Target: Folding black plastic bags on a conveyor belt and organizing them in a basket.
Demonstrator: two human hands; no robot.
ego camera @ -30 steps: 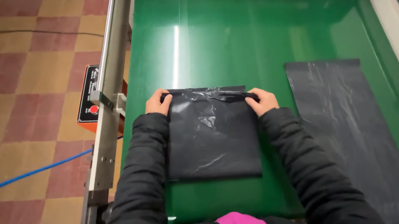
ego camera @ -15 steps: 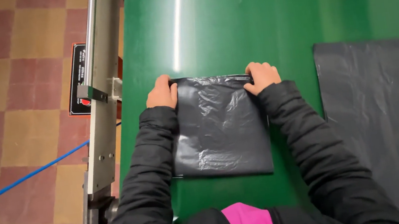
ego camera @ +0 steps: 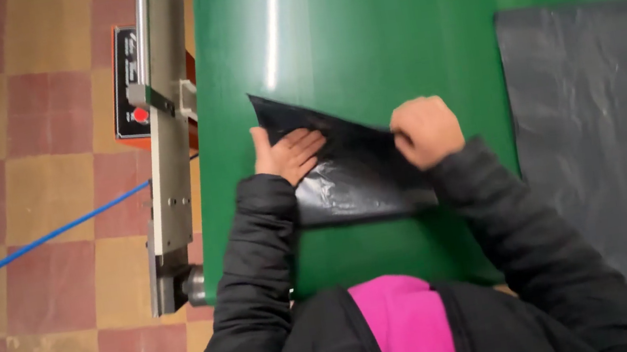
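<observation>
both hands (ego camera: 287, 153) (ego camera: 425, 131) press a folded black bag (ego camera: 354, 174) on the green table (ego camera: 391, 26)

black padded jacket sleeves, bare hands, pink top under open black collar

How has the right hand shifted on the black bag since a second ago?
Yes. The right hand has pulled the black bag's far right corner toward the person, across the green table.

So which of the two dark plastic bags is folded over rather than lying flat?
The black bag under both hands, its top edge folded on a slant; the grey bag to the right lies flat, untouched.
</observation>
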